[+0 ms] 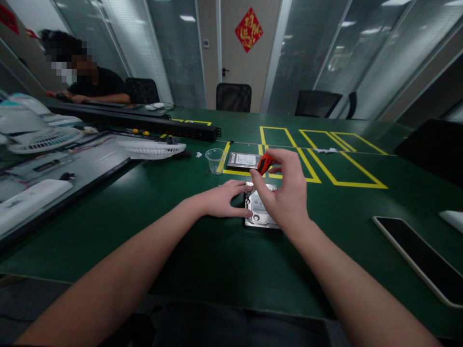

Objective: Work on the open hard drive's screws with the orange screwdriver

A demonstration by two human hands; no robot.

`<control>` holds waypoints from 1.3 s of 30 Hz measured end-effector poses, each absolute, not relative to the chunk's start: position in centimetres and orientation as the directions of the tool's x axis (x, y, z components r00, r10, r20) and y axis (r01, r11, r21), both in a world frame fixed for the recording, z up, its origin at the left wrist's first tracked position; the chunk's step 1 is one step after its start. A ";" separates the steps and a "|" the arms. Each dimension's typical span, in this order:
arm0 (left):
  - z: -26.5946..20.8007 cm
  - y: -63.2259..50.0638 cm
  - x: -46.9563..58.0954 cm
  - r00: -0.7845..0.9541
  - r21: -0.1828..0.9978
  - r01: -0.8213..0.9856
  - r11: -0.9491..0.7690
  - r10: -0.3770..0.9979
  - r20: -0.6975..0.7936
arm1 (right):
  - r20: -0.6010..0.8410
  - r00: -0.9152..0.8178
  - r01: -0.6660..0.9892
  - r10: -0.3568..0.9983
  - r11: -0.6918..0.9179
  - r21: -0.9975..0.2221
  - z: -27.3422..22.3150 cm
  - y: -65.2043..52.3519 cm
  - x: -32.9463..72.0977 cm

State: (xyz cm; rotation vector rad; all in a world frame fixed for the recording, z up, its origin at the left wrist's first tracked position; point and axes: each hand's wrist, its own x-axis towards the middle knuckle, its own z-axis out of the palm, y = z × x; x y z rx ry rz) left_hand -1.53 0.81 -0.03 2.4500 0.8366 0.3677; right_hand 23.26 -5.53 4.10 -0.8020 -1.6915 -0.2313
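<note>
On the green table in front of me lies a silver hard drive (261, 220), flat, partly covered by my hands. My left hand (227, 198) holds its left side, thumb at the lower corner and fingers at the upper edge. Between the thumb and fingertips of my right hand (286, 193) is a screwdriver (265, 164) with a red and black handle. It points down over the drive's upper left part; the exact contact of its tip is too small to make out.
Behind the drive, a second hard drive (244, 161) sits by yellow tape and a clear plastic cup (215, 161). A phone (421, 258) lies right. White fan parts (152, 149) and a long black bar (144, 120) occupy the left, where another person (97, 82) sits.
</note>
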 end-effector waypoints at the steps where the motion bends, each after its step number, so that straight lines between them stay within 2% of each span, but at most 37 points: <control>1: 0.0 0.8 -1.5 0.775 0.555 0.484 -0.677 0.626 0.088 | 0.925 -0.070 0.617 0.375 0.744 -0.255 4.1 -5.5 23.3; 12: 0.4 0.7 -1.4 0.777 0.564 0.485 -0.669 0.625 0.074 | 0.917 -0.087 0.594 0.390 0.759 -0.267 3.9 -5.4 23.1; 21: 0.4 0.6 -1.4 0.769 0.562 0.501 -0.658 0.636 0.059 | 0.892 -0.074 0.574 0.445 0.751 -0.327 3.2 -5.1 23.3; 28: 0.0 0.8 -1.6 0.779 0.549 0.483 -0.683 0.621 0.087 | 0.916 -0.101 0.613 0.389 0.749 -0.251 4.0 -5.2 23.6; 39: 0.3 0.7 -1.4 0.777 0.561 0.486 -0.670 0.625 0.074 | 0.901 -0.107 0.583 0.421 0.760 -0.286 3.7 -5.5 23.3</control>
